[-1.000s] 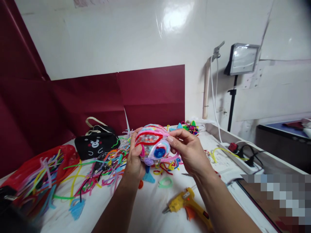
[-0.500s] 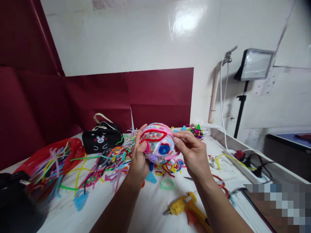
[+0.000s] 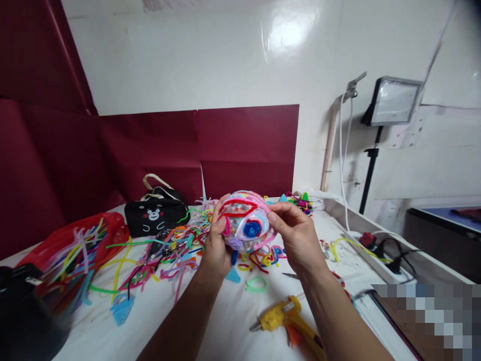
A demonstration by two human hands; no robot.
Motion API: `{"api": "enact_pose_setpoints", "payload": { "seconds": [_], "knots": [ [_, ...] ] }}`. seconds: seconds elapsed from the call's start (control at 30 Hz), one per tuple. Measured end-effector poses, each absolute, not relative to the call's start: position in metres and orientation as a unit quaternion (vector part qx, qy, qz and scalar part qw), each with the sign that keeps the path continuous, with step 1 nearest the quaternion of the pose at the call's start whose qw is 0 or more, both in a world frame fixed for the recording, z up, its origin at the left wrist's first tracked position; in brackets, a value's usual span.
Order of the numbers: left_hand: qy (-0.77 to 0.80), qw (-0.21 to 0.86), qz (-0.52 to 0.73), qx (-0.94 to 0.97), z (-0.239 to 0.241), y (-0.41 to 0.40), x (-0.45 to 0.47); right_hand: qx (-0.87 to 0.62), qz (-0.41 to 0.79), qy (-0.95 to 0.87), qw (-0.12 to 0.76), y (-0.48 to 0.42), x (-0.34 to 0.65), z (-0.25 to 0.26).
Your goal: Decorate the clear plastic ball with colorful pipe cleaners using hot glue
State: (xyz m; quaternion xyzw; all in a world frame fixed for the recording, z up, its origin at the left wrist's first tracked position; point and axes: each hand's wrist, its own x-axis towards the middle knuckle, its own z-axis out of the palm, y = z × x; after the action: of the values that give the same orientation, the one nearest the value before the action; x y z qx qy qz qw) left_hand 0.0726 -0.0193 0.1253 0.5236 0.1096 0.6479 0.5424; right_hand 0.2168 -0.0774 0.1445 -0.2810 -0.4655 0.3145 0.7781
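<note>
"Where do we have the decorated ball point(image 3: 237, 224)?"

"Raised above the desk point(image 3: 229, 326), between our hands: our left hand point(image 3: 215, 246) cups its left side, fingers behind and thumb in front, while our right hand point(image 3: 296, 235) pinches its right edge, though the exact contact is hard for us to see."

"Any writing we can read?"

"We see a pale label point(image 3: 289, 306) on the yellow glue gun point(image 3: 273, 319), too small to make out."
</note>
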Motion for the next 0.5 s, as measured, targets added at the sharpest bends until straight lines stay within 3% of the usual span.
{"api": "enact_pose_setpoints", "payload": {
  "seconds": [0.5],
  "knots": [
    [0.109, 0.568, 0.643, 0.502, 0.1273, -0.0259, 0.0727, -0.216, 0.581, -0.432, 0.656, -0.0687, 0.2233, 0.1368]
  ]
}}
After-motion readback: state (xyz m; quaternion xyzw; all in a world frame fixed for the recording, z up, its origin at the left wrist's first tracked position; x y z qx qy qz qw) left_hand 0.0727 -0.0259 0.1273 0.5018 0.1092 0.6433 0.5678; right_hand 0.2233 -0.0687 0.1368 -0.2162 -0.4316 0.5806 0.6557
